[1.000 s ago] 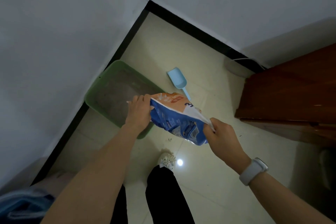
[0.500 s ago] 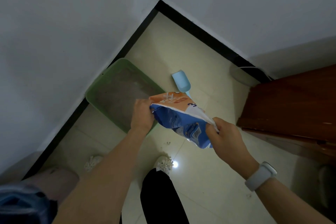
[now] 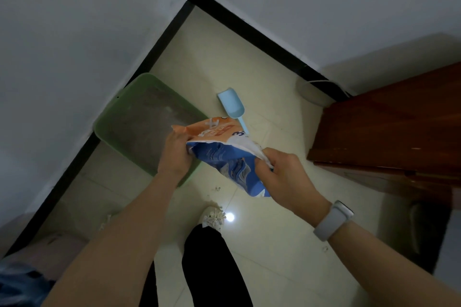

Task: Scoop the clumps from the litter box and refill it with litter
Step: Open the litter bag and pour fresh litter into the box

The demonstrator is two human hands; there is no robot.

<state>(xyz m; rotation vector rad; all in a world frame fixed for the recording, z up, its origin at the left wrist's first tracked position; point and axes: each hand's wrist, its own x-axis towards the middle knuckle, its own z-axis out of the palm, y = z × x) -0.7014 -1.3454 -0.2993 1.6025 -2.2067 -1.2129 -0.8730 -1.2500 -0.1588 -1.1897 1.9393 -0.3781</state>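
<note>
- Nearest me I see two bare forearms reaching forward, a pale watch (image 3: pixel 333 220) strapped on the right wrist, and a black trouser leg (image 3: pixel 212 266) between them ending in a white shoe (image 3: pixel 213 215) on the floor.
- A bright spot of light reflects off the cream floor tiles (image 3: pixel 274 244) just beside the shoe, and a few small white bits (image 3: pixel 217 188) lie scattered on the tiles just beyond it.
- My right hand (image 3: pixel 283 177) has its fingers curled tight, pinching the white upper edge of the litter bag (image 3: pixel 224 154).
- My left hand (image 3: pixel 175 154) grips the opposite edge of the bag, fingers wrapped over the orange top, so the bag hangs held between both hands above the floor.
- The bag is blue below and orange above; I can read a large "3" near the top, but the rest of the print is too small or creased to make out.
- The bag and left hand cover the near right corner of the green litter box (image 3: pixel 109 119), which sits on the floor against the left wall with grey litter inside.
- A light blue scoop (image 3: pixel 230 104) lies on the tiles just right of the box, its handle partly hidden behind the bag.
- To the right stands a brown wooden cabinet (image 3: pixel 389 132).
- Farthest, black skirting (image 3: pixel 249 32) meets in the corner under white walls.
</note>
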